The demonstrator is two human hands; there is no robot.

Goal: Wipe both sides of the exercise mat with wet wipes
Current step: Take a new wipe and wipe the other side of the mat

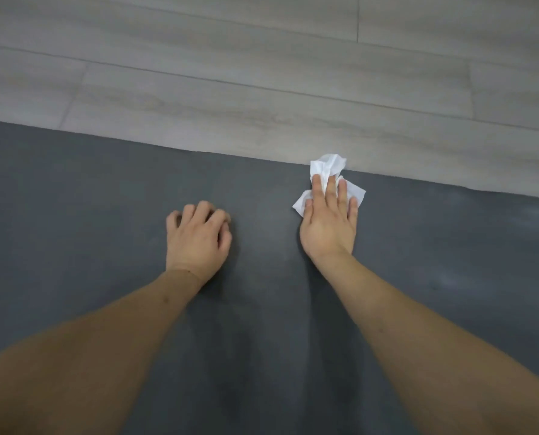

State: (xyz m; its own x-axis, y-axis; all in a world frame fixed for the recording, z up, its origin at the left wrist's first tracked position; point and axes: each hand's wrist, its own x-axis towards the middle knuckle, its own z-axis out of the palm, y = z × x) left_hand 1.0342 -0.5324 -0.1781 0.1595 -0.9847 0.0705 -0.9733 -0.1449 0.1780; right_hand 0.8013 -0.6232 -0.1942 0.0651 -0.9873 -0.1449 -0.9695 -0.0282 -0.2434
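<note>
— Across the pale plank floor, what lies spread out, and why flat?

— Flat on those boards lies the dark grey exercise mat, filling the lower part of the view; its far edge runs slantwise from left to right. Laid flat, I judge, so one whole face is open to wiping. A darker streak runs down the mat below the right wrist, which may be dampness, though I cannot be sure.

— And the hands?

— Both bare forearms reach forward over the mat. The left hand sits on the mat with its fingers curled under, holding nothing; it looks like a prop for the person's weight, and perhaps keeps the mat from sliding.

— The right?

— The right hand lies with fingers straight, pressing flat on the white wet wipe, not pinching it. A flat palm spreads pressure, I think.

— Where is the wipe?

— Crumpled at the mat's far edge, its tip poking over onto the floor. That suggests the stroke is at the edge.
</note>
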